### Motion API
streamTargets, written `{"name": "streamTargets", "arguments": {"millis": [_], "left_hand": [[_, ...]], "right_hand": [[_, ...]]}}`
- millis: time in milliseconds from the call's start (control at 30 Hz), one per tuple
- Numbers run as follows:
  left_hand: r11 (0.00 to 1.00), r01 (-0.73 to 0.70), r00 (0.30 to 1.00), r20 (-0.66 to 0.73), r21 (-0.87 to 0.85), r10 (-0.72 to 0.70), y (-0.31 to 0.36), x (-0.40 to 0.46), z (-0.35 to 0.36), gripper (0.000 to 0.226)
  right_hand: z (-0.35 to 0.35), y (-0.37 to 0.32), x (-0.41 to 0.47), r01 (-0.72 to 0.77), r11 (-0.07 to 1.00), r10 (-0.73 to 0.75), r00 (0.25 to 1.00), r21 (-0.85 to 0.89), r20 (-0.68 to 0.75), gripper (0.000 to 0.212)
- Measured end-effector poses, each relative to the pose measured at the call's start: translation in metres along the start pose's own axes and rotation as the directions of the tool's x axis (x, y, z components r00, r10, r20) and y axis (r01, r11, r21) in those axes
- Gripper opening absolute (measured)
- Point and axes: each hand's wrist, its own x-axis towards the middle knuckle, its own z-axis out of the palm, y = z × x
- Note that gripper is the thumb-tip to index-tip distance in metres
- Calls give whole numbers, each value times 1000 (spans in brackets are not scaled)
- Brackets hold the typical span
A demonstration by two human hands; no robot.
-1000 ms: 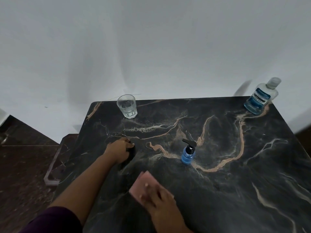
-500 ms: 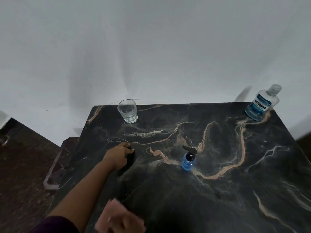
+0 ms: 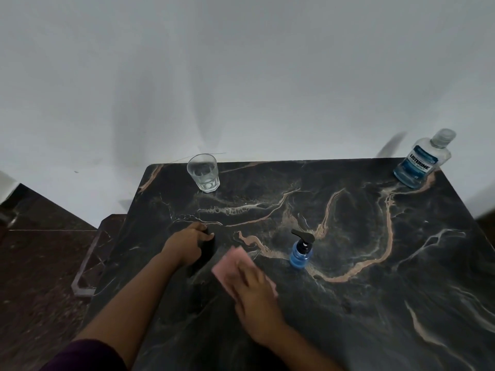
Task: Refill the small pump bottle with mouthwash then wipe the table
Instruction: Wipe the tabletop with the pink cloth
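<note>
The pump bottle (image 3: 302,251) stands up on the dark table (image 3: 375,303), near the middle. It is small and blue with a black pump on top. It sits just to the right of the right hand (image 3: 254,295) and does not touch it.

The right hand lies flat on a pink cloth (image 3: 235,265) with its fingers stretched out, and it presses the cloth onto the table. The hand and cloth look blurry.

The left hand (image 3: 187,243) is further left. Its fingers curl round a dark thing (image 3: 207,249) that rests on the table. It is too dark to tell what that thing is.

At the far right corner stands one big mouthwash bottle (image 3: 422,162), with its cap on and blue liquid low inside. At the far left edge stands one clear glass (image 3: 203,172).

So there are two hands, one pump bottle, one mouthwash bottle, one glass and one cloth.
</note>
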Motion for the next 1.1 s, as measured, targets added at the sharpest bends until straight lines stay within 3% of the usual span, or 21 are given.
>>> {"name": "streamTargets", "arguments": {"millis": [133,233,367,500,567,633,733,833,933,1100], "left_hand": [[1000,14,1000,-5,-11,-14,4,-2,0,63],[999,28,999,-27,-47,-30,5,-3,0,58],[998,37,999,-35,-46,-39,5,-5,1,64],[998,33,999,-36,-54,-34,7,-7,3,66],[998,33,999,-32,-57,-35,8,-7,3,67],[998,37,999,-25,-56,-39,8,-7,2,66],[998,40,999,-25,-54,-41,8,-6,0,65],[998,42,999,-26,-55,-43,8,-7,1,66],[998,37,999,-19,-42,-38,8,-7,2,67],[998,47,999,-14,-37,-47,8,-4,1,66]], "right_hand": [[-12,-17,53,-135,988,139,990,79,-38,48],[-18,-26,53,-107,993,104,993,52,49,54],[0,-67,3,27,999,-34,975,33,222,64],[19,-88,-54,255,952,-201,938,-167,283,37],[13,-74,-73,169,956,-112,965,-240,236,31],[-2,-55,-80,92,958,-18,964,-271,264,46],[-18,-21,-67,73,959,-11,975,-275,220,67],[-29,-2,-28,-24,990,32,998,-138,56,62],[-35,2,19,-89,994,92,994,-57,55,57],[-15,-23,24,87,991,-62,970,-99,236,69]]}}
